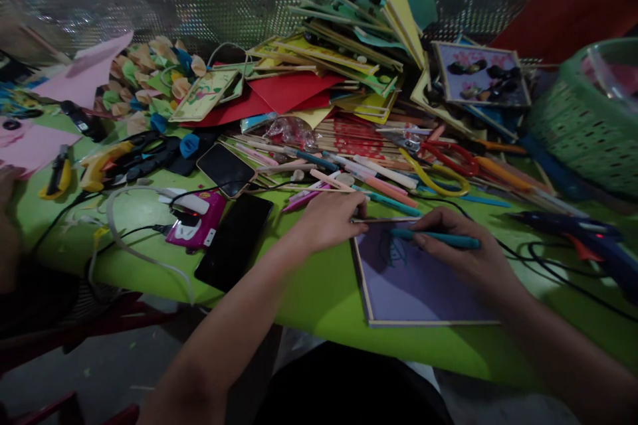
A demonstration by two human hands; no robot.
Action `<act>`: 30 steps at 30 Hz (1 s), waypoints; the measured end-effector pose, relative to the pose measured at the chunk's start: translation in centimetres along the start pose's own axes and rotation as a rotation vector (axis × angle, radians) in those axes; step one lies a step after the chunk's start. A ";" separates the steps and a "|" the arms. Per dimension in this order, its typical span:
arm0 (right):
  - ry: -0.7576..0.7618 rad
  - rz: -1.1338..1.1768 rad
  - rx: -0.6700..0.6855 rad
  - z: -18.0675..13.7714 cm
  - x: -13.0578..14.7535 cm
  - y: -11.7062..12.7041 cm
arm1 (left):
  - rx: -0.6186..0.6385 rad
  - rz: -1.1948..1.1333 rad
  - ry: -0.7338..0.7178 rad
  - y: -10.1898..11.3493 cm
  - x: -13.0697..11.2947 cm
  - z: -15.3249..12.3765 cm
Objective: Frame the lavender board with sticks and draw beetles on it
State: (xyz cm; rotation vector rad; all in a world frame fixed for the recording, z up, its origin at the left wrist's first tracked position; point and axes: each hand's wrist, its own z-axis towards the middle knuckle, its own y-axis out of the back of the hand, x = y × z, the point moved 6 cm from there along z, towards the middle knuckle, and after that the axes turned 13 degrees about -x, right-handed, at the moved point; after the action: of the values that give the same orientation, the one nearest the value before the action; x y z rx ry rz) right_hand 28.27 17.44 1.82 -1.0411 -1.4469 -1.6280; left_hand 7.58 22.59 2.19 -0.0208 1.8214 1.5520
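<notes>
A purple sheet framed with thin wooden strips [423,295] lies on the green table in front of me. Near its upper left, a teal line drawing [396,252] shows a rounded shape with strokes inside. My right hand [456,252] grips a teal marker [451,239], its tip end close to the drawing. At the sheet's top left corner, my left hand [336,216] has thumb and fingers closed on the frame's edge. Several markers and pens [369,179] lie just beyond both hands.
Two phones [234,239] and a magenta power strip [199,222] with cables lie left. A blue glue gun [583,232] and its cord are right. Scissors [448,166], framed cards [339,60] and a green basket [588,113] stand behind. Another person's arm [7,226] is far left.
</notes>
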 end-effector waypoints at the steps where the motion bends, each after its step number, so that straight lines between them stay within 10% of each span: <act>1: 0.002 -0.002 -0.002 0.0 0.0 0.0 | 0.002 -0.002 0.000 0.0 0.0 0.0; 30: -0.036 -0.081 -0.103 0.1 -1.0 0.9 | 0.006 0.005 0.006 0.0 0.1 0.1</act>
State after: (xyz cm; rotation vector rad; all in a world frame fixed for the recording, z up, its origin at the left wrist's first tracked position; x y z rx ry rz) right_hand 29.45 17.39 1.30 -1.0873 -1.4586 -1.7659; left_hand 7.56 22.69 2.14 -0.0178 1.8316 1.5520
